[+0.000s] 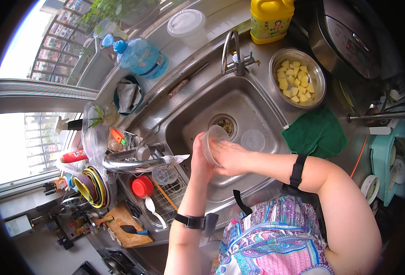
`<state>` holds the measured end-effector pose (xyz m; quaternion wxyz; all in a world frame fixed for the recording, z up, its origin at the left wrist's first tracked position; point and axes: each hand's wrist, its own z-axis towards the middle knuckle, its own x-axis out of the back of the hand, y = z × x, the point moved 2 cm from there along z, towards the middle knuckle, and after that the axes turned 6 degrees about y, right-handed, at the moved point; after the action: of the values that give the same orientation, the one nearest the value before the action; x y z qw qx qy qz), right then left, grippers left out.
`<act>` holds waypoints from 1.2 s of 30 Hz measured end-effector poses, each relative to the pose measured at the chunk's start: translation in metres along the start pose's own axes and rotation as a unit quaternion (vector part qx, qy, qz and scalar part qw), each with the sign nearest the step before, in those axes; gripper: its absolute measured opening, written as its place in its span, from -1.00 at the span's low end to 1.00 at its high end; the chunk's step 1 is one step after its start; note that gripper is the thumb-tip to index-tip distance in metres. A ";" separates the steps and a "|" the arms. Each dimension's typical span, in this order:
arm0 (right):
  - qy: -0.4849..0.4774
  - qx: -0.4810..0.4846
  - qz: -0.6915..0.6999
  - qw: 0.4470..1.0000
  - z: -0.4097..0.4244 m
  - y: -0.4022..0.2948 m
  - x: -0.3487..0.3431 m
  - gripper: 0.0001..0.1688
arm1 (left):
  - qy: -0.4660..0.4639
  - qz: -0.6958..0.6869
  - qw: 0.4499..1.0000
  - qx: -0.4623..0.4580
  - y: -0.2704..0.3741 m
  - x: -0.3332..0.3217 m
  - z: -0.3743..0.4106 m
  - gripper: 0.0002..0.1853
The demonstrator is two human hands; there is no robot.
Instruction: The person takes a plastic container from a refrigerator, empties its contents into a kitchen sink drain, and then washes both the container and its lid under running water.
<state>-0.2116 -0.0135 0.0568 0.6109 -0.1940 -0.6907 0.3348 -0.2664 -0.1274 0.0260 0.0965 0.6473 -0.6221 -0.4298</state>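
My left hand is closed around the side of a clear plastic container, tilted over the stainless steel sink. The fingers of my right hand reach into the container's mouth and touch its inside. A round translucent plastic lid lies on the sink floor to the right. Beyond the container, the drain strainer holds bits of food scraps. The metal faucet stands at the sink's far edge.
A steel bowl of potato chunks and a green cloth sit right of the sink. Left are a wire rack with a red container, a large curved spout, and a cutting board bearing a knife.
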 end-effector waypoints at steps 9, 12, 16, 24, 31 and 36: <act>0.001 -0.271 0.663 0.698 0.019 -0.005 -0.005 -0.36 | -0.004 0.047 0.985 -0.168 -0.022 -0.003 -0.009 -0.39; 0.039 -0.174 0.658 0.731 0.017 -0.006 -0.006 -0.55 | -0.001 0.011 0.988 -0.156 -0.016 0.005 -0.001 -0.50; -0.095 -0.133 0.315 0.935 0.001 -0.006 -0.006 -0.54 | 0.039 0.004 0.999 -0.021 0.001 0.016 0.006 -0.51; 0.049 -0.139 0.652 0.743 0.009 0.002 -0.014 -0.56 | 0.100 0.036 0.977 -0.184 -0.011 -0.002 -0.004 -0.53; 0.099 -0.231 0.751 0.610 0.012 0.019 -0.015 -0.59 | 0.124 0.139 0.975 -0.123 -0.015 0.001 0.009 -0.51; -0.051 -0.168 0.304 0.936 0.011 0.021 -0.021 -0.60 | 0.127 -0.035 0.989 -0.070 -0.010 -0.005 0.011 -0.54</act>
<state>-0.2216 -0.0152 0.0267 0.4025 -0.4774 -0.6753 0.3926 -0.2663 -0.1166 0.0152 0.2047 0.7096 -0.5499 -0.3901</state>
